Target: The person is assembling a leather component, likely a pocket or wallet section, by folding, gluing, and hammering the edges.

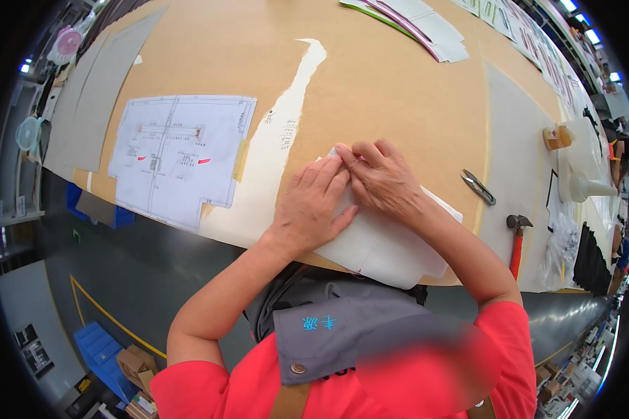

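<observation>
A white sheet-like piece (374, 241) lies at the table's front edge, partly under both hands and hanging slightly over the edge. My left hand (311, 202) rests flat on its left part, fingers stretched out and thumb apart. Close beside those fingertips, my right hand (384, 178) has its fingers bent, with thumb and forefinger pinched at the piece's far corner. Whatever lies between these fingertips is too small and covered to make out. To the left on the table lies a paper pattern drawing (182, 157) with printed lines and two small red marks.
Thread snips (478, 187) and a red-handled hammer (517, 244) lie to the right. Beyond them stand a jar of amber material (557, 137) and a white squeeze bottle (587, 187). Layered strips (412, 24) lie at the far side. Grey sheets (108, 91) cover the far left.
</observation>
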Motion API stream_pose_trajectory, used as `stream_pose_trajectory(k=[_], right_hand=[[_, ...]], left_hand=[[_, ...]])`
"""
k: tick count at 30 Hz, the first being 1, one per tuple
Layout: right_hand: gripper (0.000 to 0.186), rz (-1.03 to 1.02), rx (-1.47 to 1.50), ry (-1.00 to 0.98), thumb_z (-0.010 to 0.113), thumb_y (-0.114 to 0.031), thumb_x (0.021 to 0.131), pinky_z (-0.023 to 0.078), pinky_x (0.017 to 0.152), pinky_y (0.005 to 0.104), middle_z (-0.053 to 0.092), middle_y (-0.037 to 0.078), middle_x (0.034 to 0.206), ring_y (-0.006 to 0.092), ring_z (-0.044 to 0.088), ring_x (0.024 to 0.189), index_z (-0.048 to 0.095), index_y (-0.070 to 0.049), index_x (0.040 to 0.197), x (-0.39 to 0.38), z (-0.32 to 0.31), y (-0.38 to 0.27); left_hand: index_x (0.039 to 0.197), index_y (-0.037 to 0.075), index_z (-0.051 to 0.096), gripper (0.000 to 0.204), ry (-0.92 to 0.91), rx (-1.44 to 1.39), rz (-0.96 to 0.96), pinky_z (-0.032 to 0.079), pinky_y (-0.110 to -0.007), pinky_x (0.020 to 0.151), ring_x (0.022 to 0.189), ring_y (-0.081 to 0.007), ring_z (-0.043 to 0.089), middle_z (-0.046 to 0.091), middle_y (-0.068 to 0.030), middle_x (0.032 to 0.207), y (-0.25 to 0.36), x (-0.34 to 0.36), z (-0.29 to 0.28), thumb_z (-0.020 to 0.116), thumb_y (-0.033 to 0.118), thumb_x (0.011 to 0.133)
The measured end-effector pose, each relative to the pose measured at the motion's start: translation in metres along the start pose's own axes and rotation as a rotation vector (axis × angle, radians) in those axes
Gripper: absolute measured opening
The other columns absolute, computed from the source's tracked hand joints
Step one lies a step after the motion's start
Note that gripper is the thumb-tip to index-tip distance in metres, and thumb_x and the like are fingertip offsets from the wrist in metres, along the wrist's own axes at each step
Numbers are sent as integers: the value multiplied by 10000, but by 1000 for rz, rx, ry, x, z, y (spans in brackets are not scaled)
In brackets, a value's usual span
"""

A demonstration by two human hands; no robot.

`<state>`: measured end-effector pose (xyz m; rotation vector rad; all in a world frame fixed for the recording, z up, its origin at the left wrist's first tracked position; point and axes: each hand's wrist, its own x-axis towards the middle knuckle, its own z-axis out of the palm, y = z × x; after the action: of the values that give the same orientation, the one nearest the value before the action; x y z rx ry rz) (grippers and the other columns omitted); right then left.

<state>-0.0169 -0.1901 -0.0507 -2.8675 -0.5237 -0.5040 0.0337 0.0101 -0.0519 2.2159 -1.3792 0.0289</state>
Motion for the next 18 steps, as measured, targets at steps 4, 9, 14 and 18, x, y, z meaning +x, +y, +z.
stream_pose_trajectory(k=[4,9,14,18], right_hand=[[327,263,353,1,646,-136,915,516,871,387,633,126,1123,272,606,972,675,-15,1217,7,-4,4],[215,456,590,55,662,-90,937,555,795,376,662,103,1034,289,652,922,728,-48,1137,-6,-1,11],[355,154,231,127,668,-17,824,560,812,349,666,62,1040,259,637,923,752,-92,1160,-12,8,11],[413,164,167,128,666,-7,782,563,829,340,661,47,1061,251,621,956,752,-91,1177,-16,8,10]], left_hand=[[1401,22,513,621,22,45,4,386,-451,1108,1327,-330,491,528,-157,1435,-17,5,-10,754,276,889],[1396,29,531,487,8,106,-74,406,-437,1033,1191,-302,533,571,-127,1275,-19,17,-8,659,224,968],[1371,34,577,425,31,151,-41,407,-432,1018,1156,-296,540,574,-113,1234,-18,23,-5,623,210,987],[1331,53,620,384,70,143,-11,401,-431,1034,1171,-295,549,572,-105,1271,-20,19,2,634,199,976]])
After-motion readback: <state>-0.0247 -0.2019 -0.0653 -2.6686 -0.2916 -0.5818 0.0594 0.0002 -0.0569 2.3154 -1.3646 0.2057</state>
